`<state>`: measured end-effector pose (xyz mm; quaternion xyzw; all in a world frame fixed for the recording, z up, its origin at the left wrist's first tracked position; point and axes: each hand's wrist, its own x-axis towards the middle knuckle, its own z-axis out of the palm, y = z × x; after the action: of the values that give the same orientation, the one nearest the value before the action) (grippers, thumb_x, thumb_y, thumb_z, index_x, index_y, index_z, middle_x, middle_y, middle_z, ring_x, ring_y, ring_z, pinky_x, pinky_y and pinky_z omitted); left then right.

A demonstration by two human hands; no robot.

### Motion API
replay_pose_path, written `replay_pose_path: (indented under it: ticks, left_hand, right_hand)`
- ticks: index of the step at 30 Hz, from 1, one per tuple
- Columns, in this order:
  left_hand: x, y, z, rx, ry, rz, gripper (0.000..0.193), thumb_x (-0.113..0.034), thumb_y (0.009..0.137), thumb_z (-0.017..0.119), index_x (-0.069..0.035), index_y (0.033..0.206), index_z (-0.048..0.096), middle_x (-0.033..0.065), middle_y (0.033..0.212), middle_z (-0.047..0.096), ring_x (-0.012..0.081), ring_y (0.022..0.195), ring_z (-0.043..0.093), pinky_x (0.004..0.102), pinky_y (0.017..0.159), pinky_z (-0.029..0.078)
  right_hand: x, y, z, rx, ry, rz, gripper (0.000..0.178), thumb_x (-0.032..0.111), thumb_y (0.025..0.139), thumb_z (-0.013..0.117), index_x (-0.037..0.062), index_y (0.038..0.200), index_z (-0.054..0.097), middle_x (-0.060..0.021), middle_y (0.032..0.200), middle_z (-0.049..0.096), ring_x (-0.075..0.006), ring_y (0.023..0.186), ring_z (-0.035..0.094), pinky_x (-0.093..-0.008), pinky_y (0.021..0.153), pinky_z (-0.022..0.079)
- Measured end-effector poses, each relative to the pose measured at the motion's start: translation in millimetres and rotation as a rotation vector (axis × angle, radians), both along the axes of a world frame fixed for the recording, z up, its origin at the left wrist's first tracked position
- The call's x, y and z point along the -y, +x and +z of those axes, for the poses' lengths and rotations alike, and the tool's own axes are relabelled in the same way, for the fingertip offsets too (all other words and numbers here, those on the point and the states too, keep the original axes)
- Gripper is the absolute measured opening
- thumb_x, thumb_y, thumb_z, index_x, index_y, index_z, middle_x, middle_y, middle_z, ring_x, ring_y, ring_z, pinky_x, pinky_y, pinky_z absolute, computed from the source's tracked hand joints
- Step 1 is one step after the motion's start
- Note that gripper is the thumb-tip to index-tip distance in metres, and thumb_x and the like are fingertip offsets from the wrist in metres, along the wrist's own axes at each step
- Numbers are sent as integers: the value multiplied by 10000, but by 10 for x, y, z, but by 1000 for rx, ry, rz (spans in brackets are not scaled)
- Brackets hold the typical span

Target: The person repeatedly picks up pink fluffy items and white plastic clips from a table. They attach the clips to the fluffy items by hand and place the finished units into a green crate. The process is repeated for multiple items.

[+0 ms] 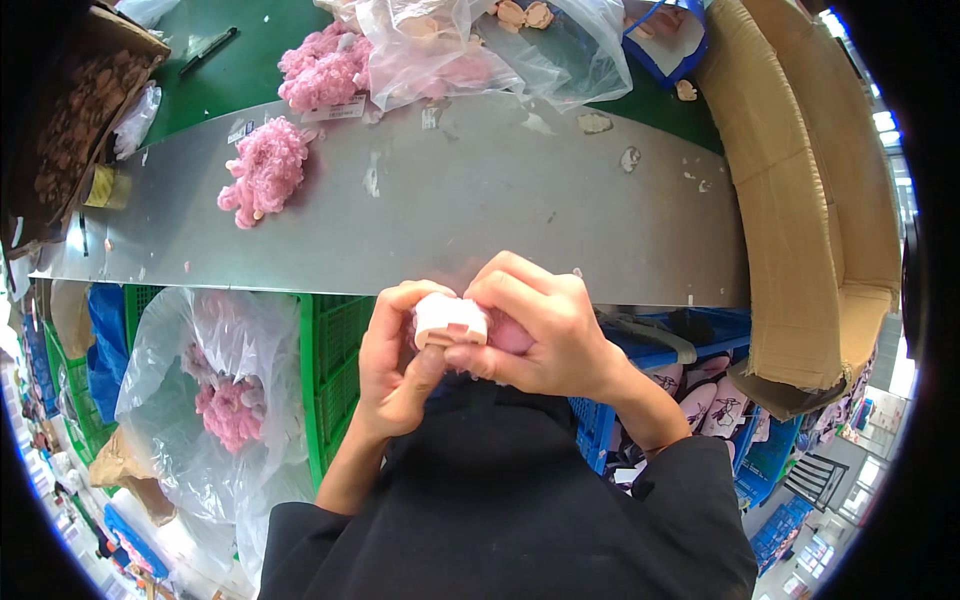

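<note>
Close to my body, just off the table's near edge, both hands are closed around a small pale pink, rounded plastic piece (450, 318) with a rectangular notch in its side. My left hand (392, 360) grips it from the left, thumb underneath. From the other side my right hand (548, 325) pinches it between thumb and fingers. Smooth pink material (510, 335) shows under the right fingers; its kind is hidden. Farther off, a curly pink plush toy (265, 170) lies on the metal tabletop (480, 210), and more pink plush (325, 68) sits behind it.
A clear plastic bag (450, 50) and peach-coloured pieces (525, 14) lie at the back. A tall cardboard box (790, 190) stands at right, another box (75, 120) at far left. Below left, a bag-lined green crate (325, 370) holds pink plush; a blue crate (592, 430) is below right.
</note>
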<state>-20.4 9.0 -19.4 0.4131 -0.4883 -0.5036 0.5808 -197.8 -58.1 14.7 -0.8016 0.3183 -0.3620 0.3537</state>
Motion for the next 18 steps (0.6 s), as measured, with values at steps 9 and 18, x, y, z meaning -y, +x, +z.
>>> replay_pose_path:
  ticks: [9, 18]
  left_hand:
    - [71, -83, 241, -161, 143, 112, 647, -326, 1134, 357, -42, 559, 447, 55, 531, 466, 132, 494, 452, 287, 496, 361]
    - [-20, -111, 306, -157, 198, 36, 706, -417, 1126, 350, -80, 506, 370, 34, 467, 406, 118, 441, 333, 287, 475, 301]
  right_hand:
    - [-378, 201, -155, 38, -292, -29, 254, 192, 701, 818, 100, 699, 582, -19, 595, 500, -168, 463, 512, -304, 461, 436]
    - [-500, 270, -167, 180, -355, -43, 243, 102, 652, 771, 63, 642, 532, -28, 553, 465, -166, 416, 454, -288, 425, 358]
